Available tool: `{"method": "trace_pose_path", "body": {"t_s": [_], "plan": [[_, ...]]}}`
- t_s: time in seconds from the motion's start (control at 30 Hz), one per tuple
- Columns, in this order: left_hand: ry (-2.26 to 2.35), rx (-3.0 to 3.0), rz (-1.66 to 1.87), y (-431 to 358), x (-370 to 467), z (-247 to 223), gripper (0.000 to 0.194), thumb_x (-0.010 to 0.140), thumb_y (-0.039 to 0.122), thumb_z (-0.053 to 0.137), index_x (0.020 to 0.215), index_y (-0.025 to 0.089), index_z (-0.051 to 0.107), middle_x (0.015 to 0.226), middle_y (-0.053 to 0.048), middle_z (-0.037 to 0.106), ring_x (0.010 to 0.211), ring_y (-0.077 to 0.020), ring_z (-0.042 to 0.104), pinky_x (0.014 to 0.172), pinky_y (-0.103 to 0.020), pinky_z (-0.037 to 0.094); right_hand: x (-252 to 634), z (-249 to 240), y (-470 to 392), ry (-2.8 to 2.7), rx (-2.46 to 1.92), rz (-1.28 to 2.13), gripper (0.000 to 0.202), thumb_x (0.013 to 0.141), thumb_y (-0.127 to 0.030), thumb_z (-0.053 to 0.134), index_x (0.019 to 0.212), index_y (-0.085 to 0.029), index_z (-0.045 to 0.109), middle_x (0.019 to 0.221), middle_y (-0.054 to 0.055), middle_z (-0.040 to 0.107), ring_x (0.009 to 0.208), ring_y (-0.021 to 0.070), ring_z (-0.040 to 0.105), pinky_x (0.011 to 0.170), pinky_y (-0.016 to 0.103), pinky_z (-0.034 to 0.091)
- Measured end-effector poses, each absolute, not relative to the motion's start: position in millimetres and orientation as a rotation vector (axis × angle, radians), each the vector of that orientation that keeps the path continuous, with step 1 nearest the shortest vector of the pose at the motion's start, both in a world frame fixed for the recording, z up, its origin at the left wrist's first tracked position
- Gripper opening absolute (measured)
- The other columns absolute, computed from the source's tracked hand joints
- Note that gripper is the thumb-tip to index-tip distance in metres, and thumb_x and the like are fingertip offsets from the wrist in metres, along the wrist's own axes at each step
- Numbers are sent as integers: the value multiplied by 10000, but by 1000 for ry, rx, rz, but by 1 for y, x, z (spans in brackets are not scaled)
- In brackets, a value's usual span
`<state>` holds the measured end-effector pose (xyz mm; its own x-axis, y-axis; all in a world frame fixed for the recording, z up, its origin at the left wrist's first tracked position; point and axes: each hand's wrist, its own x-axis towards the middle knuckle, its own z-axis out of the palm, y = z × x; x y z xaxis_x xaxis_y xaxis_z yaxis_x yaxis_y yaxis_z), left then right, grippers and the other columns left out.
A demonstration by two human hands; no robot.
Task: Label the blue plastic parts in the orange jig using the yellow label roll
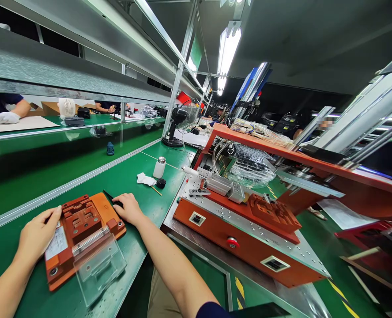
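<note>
An orange-brown fixture block (103,210) with machined recesses lies on the green bench. Its hinged clear plastic cover (98,269) is swung back toward me, and a white paper label (57,243) is on its left side. My left hand (39,234) grips the fixture's left edge between thumb and fingers. At the far right corner, my right hand (128,207) is closed around a slim black tool (108,195), whose kind I cannot make out. The recesses appear to hold no separate part.
To the right stands an orange press machine (212,236) with a red button (232,243) and a similar nest (272,210). Ahead are a white bottle (159,168), a black cap (161,183), a white cloth (146,179) and a fan (178,119). Co-workers sit across the conveyor (66,172).
</note>
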<state>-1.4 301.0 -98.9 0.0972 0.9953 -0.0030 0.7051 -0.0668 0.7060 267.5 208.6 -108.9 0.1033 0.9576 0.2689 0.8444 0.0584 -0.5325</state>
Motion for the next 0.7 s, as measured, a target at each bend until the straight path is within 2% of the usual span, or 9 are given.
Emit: {"method": "trace_pose_path", "body": {"t_s": [0.43,0.7], "plan": [[1675,1807,689,299,-1,-96,455,931,524,463,1162,226,719,1015,-60,738,912,-248,624,677,-270,406,269,-112,210,-1758,-1809,260,223,944,-243,650,1161,-222,696,1203,52,696,1165,193,564,1025,330,401],[1679,1816,701,301,-1,-100,498,890,557,456,1169,235,713,1089,-53,734,962,-259,621,714,-285,415,268,-112,210,-1771,-1805,249,231,949,-238,643,1170,-197,697,1199,65,703,1149,199,571,1028,330,401]]}}
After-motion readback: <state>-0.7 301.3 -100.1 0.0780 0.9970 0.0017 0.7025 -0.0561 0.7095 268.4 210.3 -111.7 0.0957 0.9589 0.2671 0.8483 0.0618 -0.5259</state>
